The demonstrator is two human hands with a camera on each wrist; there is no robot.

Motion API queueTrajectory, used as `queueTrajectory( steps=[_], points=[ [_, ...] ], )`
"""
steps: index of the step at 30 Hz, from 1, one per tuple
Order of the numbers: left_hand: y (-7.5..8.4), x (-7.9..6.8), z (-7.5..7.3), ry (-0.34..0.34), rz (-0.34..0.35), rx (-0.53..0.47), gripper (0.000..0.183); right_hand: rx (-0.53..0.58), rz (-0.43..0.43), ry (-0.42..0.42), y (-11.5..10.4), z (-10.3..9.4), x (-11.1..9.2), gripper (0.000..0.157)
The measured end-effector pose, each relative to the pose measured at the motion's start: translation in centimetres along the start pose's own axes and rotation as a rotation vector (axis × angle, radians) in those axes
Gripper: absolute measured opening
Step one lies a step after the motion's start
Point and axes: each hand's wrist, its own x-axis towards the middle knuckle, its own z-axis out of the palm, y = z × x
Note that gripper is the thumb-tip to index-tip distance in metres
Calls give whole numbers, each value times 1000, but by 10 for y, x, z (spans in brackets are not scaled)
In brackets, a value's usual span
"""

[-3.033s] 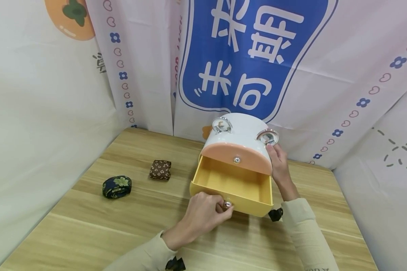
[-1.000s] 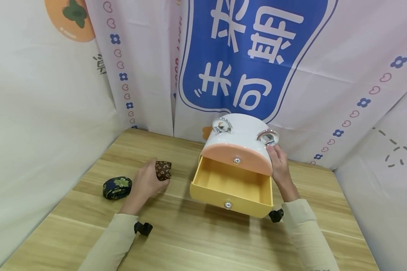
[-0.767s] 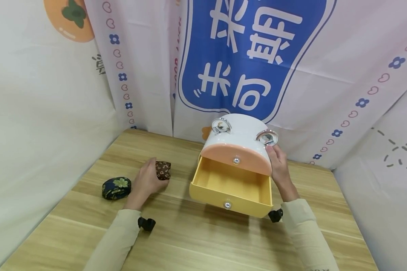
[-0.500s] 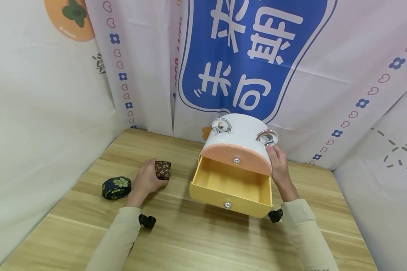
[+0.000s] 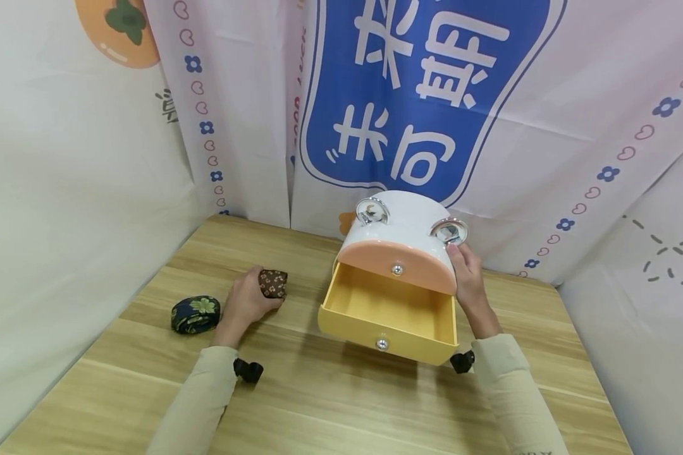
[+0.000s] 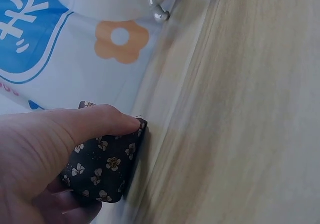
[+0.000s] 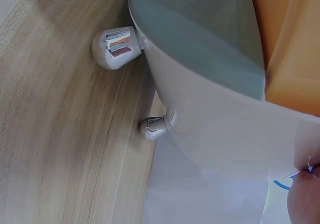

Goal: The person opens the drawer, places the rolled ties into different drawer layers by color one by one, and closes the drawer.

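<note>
In the head view my left hand (image 5: 246, 302) grips a brown flower-print cloth roll (image 5: 273, 284). The left wrist view shows the thumb across the near face of the roll (image 6: 111, 166), with the fingers curled behind it. A white frog-like drawer box (image 5: 410, 215) stands at the back, with round silver eyes and a peach upper drawer front (image 5: 375, 256). Its yellow lower drawer (image 5: 393, 300) is pulled out and has nothing in it. My right hand (image 5: 471, 281) holds the box's right side just below the eye; part of that hand is hidden.
A dark blue rolled cloth with green-gold flowers (image 5: 196, 315) lies left of my left hand. Silver feet (image 7: 117, 48) raise the box above the wooden table (image 5: 296, 404). A printed curtain (image 5: 250, 114) hangs close behind, and pale cloth walls flank both sides.
My left hand has left the yellow drawer's knob, moved left and taken hold of the brown cloth roll, which is now slightly tilted. The right hand and box have stayed put.
</note>
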Motion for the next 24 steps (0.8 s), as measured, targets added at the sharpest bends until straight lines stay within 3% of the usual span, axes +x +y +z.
queueTrajectory(
  steps=[14,24],
  points=[
    [17,-4,-9,12,31,66,76,23,4,11,1,0,-1,24],
    [32,-9,-25,-11,44,79,79,12,2,4,2,0,0,33]
  ],
)
